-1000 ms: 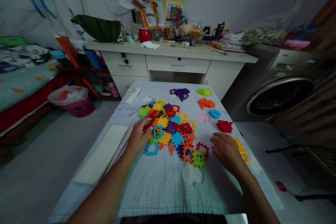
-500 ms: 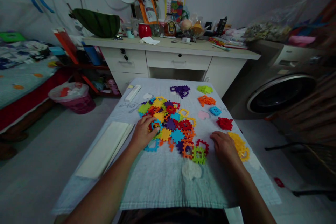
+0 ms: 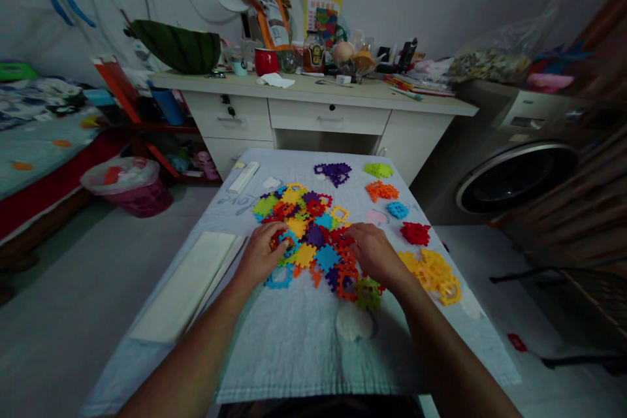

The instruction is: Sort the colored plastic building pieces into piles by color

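A mixed heap of toothed plastic building tiles (image 3: pixel 313 235) lies on the cloth-covered table, with red, blue, yellow, purple, orange and green ones overlapping. At the heap's left edge, my left hand (image 3: pixel 262 251) is curled with thumb and fingers around a blue hollow tile (image 3: pixel 292 241), partly hidden by the fingers. From the right, my right hand (image 3: pixel 376 251) reaches over the heap, fingers bent and slightly apart, fingertips at the red tiles (image 3: pixel 341 237). Below that hand lies a green window-like tile (image 3: pixel 368 294). Yellow tiles (image 3: pixel 434 271) form a separate pile to its right.
Single-colour piles line the right and far side: red (image 3: pixel 415 233), blue (image 3: pixel 398 210), orange (image 3: pixel 381 191), green (image 3: pixel 379 170) and purple (image 3: pixel 334 173). A folded white cloth (image 3: pixel 189 287) and a white remote-like object (image 3: pixel 243 177) lie left. A drawer desk (image 3: pixel 323 116) stands beyond.
My right hand has moved left from beside the yellow pile to the heap's red tiles. A yellow tile now shows at that pile's left side. My left hand stays at the heap.
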{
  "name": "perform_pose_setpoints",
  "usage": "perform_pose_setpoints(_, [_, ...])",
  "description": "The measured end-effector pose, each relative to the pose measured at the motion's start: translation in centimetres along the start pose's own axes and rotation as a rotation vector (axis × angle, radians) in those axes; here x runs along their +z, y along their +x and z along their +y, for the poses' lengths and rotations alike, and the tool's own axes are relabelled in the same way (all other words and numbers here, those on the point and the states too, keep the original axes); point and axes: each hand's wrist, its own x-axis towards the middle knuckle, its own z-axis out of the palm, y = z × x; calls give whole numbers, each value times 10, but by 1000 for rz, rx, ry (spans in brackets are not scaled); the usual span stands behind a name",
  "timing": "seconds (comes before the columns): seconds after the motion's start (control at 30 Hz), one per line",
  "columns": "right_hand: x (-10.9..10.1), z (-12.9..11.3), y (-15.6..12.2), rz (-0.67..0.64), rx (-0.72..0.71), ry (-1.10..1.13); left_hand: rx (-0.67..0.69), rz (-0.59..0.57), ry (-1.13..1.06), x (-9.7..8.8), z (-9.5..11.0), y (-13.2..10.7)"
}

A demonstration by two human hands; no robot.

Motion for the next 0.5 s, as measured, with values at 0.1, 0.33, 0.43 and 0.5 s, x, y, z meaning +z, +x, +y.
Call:
perform_pose_setpoints(0.1, [14, 12, 19, 17, 112, -90, 3, -4, 7, -1, 2, 0])
perform_pose_setpoints(0.33, [36, 38, 23, 70, 218, -45, 45, 4, 46, 1, 2, 2])
perform_pose_setpoints(0.43, [34, 44, 22, 157, 268, 47, 53, 19, 54, 1, 1, 2])
perform_pose_setpoints(0.5, [28, 47, 21, 192, 288, 108, 55, 27, 63, 1, -1, 1])
